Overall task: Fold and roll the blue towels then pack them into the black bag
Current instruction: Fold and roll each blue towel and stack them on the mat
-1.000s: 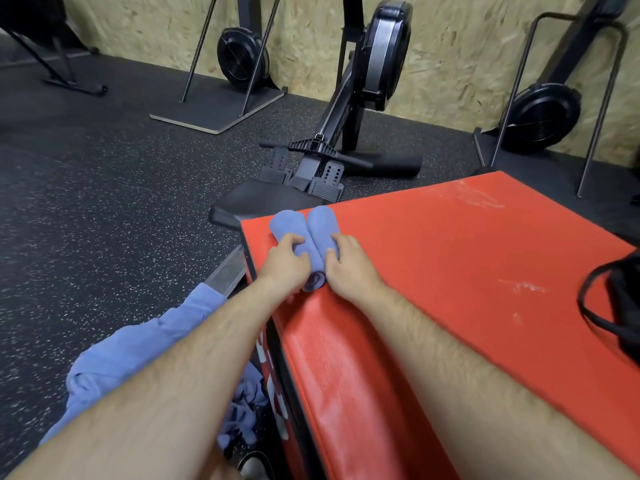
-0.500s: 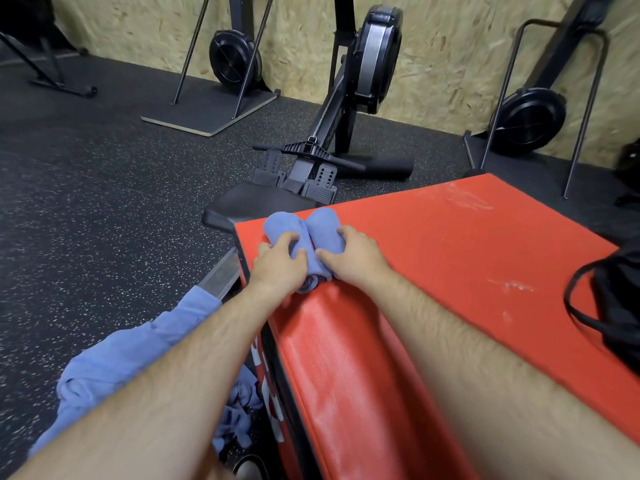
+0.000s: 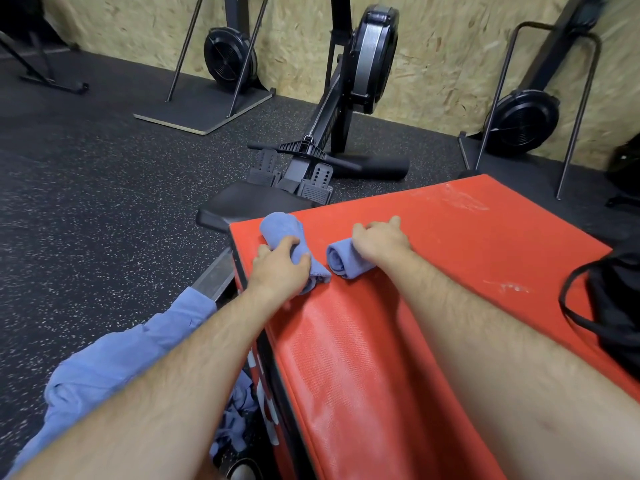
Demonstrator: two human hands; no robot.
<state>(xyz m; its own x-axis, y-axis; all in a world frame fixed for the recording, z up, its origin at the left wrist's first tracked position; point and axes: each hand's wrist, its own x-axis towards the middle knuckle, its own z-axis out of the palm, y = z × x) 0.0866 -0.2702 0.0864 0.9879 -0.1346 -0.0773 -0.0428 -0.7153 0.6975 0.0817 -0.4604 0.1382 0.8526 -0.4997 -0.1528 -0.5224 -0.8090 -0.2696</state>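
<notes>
- My left grip [image 3: 280, 268]: curled round first rolled towel [image 3: 278, 226], at the red worktop's [image 3: 450, 289] far-left corner.
- My right grip [image 3: 379, 242]: clasps second rolled towel [image 3: 341, 262], just beside.
- Handling, likely: soft, light; hold mid-roll, or it unwinds.

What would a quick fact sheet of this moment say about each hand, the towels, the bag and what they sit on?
Left hand: grips the left rolled towel
Right hand: holds the right rolled towel
Rolls: lying apart, both on the red padded box
Black bag: on the box at the right edge, inside not visible
Loose blue towels: heaped on the floor, lower left
Background: rowing machine
</notes>
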